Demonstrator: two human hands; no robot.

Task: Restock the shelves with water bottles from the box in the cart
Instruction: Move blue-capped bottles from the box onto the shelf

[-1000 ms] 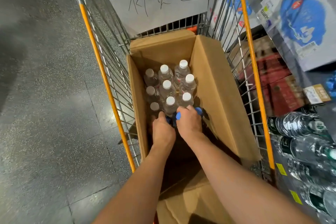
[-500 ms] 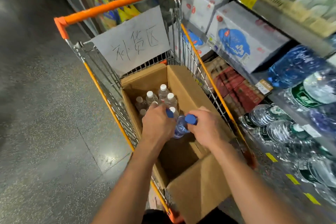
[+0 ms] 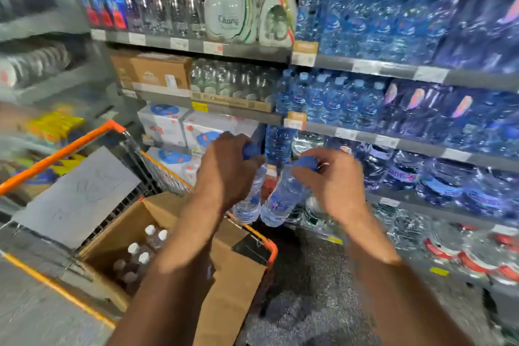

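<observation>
I had a blue-capped bottle in each hand, carried by the neck: my left hand [image 3: 224, 174] had its fingers curled round the top of the left bottle [image 3: 248, 202], and my right hand [image 3: 331, 185] pinched the cap end of the right bottle [image 3: 280, 199], fingers bent close together; both bottles hung down and just beside each other, above the near corner of the cart [image 3: 269, 247]. The box [image 3: 230, 284] sat at seven o'clock from my hands with white-capped bottles [image 3: 143, 250] left in its far end. The shelves [image 3: 379, 140] rose from twelve to three o'clock, packed with blue bottles. To do this step well, I judged I should swing the bottles up and over toward the row of matching blue bottles [image 3: 331, 98] at one o'clock, keep a firm hold below the caps so the weight didn't slip, and set them down upright one at a time in a gap, pushing back gently so nothing in front toppled. Half a second before, my hands were low over the open box with the bottles just lifted clear; by this moment they had risen and turned toward the shelving, and my head had come up from the cart to face the shelves
</observation>
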